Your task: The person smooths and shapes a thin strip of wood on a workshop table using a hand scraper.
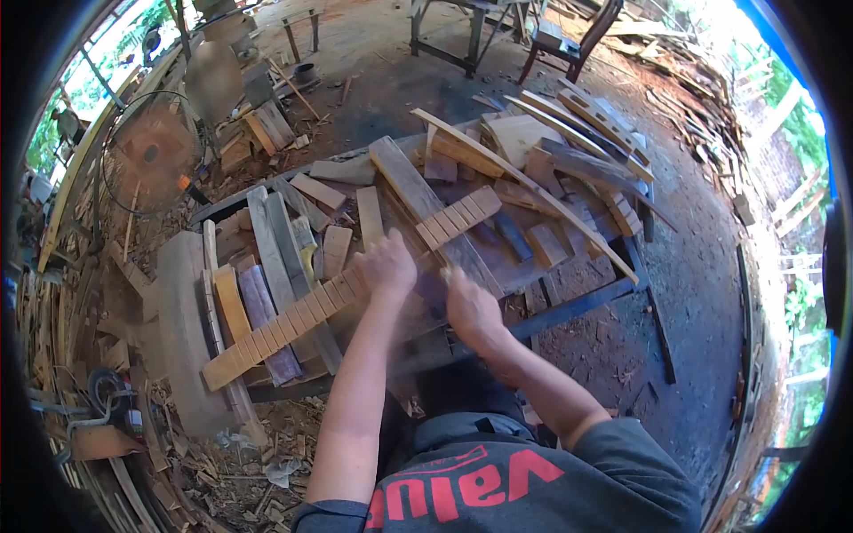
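A long wooden strip [302, 313] with evenly spaced cross grooves lies diagonally over the workbench. My left hand [388, 264] is closed around its middle and covers part of it. Just to the right, near the strip's lower edge, my right hand [473, 309] is a closed fist. Something small may stick out at its thumb side, but I cannot make it out. Beneath the strip's upper end runs a thick wooden plank [410, 188]. Left of my hands, a purple-stained wood piece [269, 327] and a yellowish block [232, 305] lie under or beside the strip.
Loose boards and offcuts crowd the workbench [569, 305], with a long thin batten [533, 200] across its right side. A fan [151, 153] stands at left. A chair [573, 43] is at the back. Wood scraps [267, 471] litter the floor.
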`<state>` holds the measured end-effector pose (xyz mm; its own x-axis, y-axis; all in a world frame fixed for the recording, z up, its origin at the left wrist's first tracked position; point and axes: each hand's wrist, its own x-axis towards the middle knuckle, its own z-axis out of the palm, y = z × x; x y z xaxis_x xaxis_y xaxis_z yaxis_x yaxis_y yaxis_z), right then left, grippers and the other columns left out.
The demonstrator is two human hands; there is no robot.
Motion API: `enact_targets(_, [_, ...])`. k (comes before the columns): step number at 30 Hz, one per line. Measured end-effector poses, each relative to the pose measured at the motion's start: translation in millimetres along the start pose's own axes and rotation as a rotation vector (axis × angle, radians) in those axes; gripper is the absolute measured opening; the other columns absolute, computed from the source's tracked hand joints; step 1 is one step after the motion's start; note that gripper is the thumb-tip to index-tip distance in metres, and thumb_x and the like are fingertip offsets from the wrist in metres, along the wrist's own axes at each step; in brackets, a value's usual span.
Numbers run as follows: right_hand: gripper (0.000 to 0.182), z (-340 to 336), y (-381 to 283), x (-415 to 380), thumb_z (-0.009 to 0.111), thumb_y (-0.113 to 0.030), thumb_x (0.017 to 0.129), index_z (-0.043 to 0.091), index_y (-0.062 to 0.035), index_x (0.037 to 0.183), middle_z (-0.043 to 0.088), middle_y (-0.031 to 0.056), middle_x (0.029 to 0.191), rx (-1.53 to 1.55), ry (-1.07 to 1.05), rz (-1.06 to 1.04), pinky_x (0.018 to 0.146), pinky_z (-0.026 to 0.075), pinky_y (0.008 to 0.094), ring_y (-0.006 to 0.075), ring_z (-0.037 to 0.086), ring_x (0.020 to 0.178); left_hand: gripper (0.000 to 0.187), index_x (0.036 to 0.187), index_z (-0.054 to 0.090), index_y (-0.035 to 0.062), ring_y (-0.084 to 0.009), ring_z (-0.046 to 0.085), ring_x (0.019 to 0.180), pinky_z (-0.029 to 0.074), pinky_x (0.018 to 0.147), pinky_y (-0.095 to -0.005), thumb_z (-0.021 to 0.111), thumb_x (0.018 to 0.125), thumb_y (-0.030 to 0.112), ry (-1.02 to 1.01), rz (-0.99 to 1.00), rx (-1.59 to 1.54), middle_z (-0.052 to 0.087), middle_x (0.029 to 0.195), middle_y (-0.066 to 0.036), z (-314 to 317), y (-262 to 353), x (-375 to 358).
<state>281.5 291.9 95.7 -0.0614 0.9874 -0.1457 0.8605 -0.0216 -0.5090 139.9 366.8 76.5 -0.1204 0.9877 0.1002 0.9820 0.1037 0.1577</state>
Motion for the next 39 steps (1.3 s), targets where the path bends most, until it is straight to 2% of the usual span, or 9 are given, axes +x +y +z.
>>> enact_targets(4, [0.016, -1.6, -18.4, 46.1, 0.042, -0.01, 0.089, 0.044, -0.0017, 0.102, 0.064, 0.0268, 0.084, 0.007, 0.013, -0.101, 0.07, 0.051, 0.0514, 0.0439, 0.064, 0.08, 0.017, 0.096, 0.059, 0.0093, -0.0291, 0.064, 0.094, 0.043, 0.081, -0.0526, 0.05, 0.085, 0.018, -0.011, 0.006, 0.014, 0.067, 0.092, -0.01, 3.4, -2.4, 2.7])
enact_targets(7, [0.015, -1.2, -1.3, 16.9, 0.042, -0.01, 0.089, 0.043, -0.0015, 0.1, 0.064, 0.0266, 0.084, 0.021, 0.052, -0.096, 0.07, 0.05, 0.0515, 0.0438, 0.064, 0.079, 0.016, 0.096, 0.059, 0.0094, -0.0288, 0.064, 0.093, 0.044, 0.081, -0.0517, 0.049, 0.085, 0.016, 0.0, 0.016, 0.032, 0.067, 0.092, -0.01, -1.6, -0.9, -0.1])
enact_targets(11, [0.014, -8.1, 11.2, -20.1, 0.043, -0.01, 0.088, 0.041, -0.0007, 0.098, 0.064, 0.0269, 0.082, -0.058, -0.038, -0.014, 0.07, 0.051, 0.0513, 0.0436, 0.065, 0.079, 0.016, 0.096, 0.059, 0.0095, -0.0286, 0.064, 0.094, 0.044, 0.081, -0.0514, 0.048, 0.085, 0.014, -0.042, 0.013, 0.036, 0.067, 0.093, -0.01, -6.8, 1.0, -2.3])
enact_targets(18, [0.014, 1.3, -18.4, 50.5, 0.043, -0.009, 0.088, 0.044, 0.0001, 0.098, 0.064, 0.0279, 0.084, 0.018, 0.028, -0.135, 0.07, 0.051, 0.0499, 0.0442, 0.064, 0.079, 0.016, 0.095, 0.06, 0.0099, -0.0287, 0.064, 0.094, 0.044, 0.081, -0.0517, 0.047, 0.087, 0.015, 0.0, -0.008, 0.014, 0.067, 0.09, -0.01, 11.1, -4.7, 4.7])
enact_targets(22, [0.014, -4.2, 6.1, -4.2, 0.043, -0.009, 0.088, 0.044, 0.0007, 0.098, 0.064, 0.0289, 0.087, 0.002, 0.046, -0.127, 0.07, 0.051, 0.0495, 0.0436, 0.065, 0.079, 0.016, 0.094, 0.06, 0.0102, -0.0285, 0.064, 0.094, 0.043, 0.081, -0.0524, 0.047, 0.087, 0.015, 0.024, -0.001, 0.026, 0.067, 0.09, -0.01, -1.2, 0.2, 1.0])
enact_targets(24, [0.015, -6.4, 12.9, -26.7, 0.043, -0.01, 0.088, 0.044, 0.0003, 0.099, 0.064, 0.0287, 0.089, -0.069, -0.042, -0.013, 0.07, 0.051, 0.0499, 0.0435, 0.065, 0.079, 0.016, 0.094, 0.06, 0.0103, -0.0286, 0.064, 0.093, 0.043, 0.081, -0.0527, 0.047, 0.087, 0.015, 0.014, 0.005, 0.031, 0.067, 0.09, -0.01, 1.9, -0.3, -1.6])
enact_targets(31, [0.015, 3.1, -17.1, 49.4, 0.043, -0.01, 0.088, 0.044, -0.0015, 0.1, 0.064, 0.0272, 0.088, 0.03, 0.043, -0.144, 0.07, 0.05, 0.0519, 0.0434, 0.064, 0.08, 0.014, 0.093, 0.06, 0.0107, -0.0289, 0.065, 0.089, 0.044, 0.077, -0.0521, 0.048, 0.086, 0.016, 0.083, 0.003, 0.033, 0.068, 0.086, -0.009, 13.0, -4.5, 4.6])
enact_targets(34, [0.014, 4.1, -2.0, 26.9, 0.042, -0.01, 0.089, 0.044, -0.0016, 0.1, 0.064, 0.0274, 0.088, 0.02, 0.061, -0.135, 0.069, 0.05, 0.0517, 0.0433, 0.064, 0.079, 0.015, 0.094, 0.059, 0.0104, -0.029, 0.065, 0.09, 0.043, 0.077, -0.0534, 0.049, 0.085, 0.017, 0.058, -0.011, 0.0, 0.067, 0.087, -0.01, 12.1, -3.2, 3.3])
enact_targets(39, [0.012, 8.5, 71.2, -82.7, 0.045, -0.012, 0.09, 0.042, -0.0031, 0.097, 0.061, 0.0239, 0.081, 0.043, 0.027, -0.125, 0.065, 0.049, 0.0535, 0.0442, 0.062, 0.072, 0.021, 0.099, 0.057, 0.0079, -0.0284, 0.063, 0.094, 0.042, 0.08, -0.0537, 0.057, 0.08, 0.017, 0.044, 0.019, -0.002, 0.066, 0.092, -0.011, 4.6, -1.8, 0.3])
